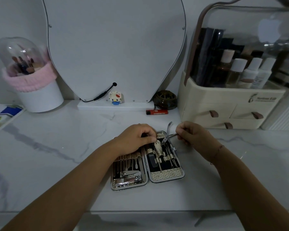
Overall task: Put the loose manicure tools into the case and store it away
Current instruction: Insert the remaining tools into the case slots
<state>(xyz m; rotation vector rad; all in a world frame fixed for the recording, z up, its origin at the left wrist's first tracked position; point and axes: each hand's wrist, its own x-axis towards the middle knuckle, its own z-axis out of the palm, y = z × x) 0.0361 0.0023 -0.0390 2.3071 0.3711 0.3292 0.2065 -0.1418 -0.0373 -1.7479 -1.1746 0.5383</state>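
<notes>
An open manicure case [167, 176] lies flat on the marble counter, both halves holding several metal tools under straps. My right hand [193, 135] pinches one handle of a steel cuticle nipper [168, 135], whose jaws point down into the top of the right half; its other handle sticks up free. My left hand [137, 139] rests over the top of the case, fingers curled and pinching a strap or tool beside the nipper's jaws; what exactly it holds is hidden. Nail clippers [130, 175] sit in the left half.
A cream cosmetics organizer [223, 104] with drawers stands at the back right. An orange lighter [157, 112], a dark round holder [165, 99], a small block figure [115, 97] and a mirror base lie behind the case. A brush holder [35, 90] stands at the back left.
</notes>
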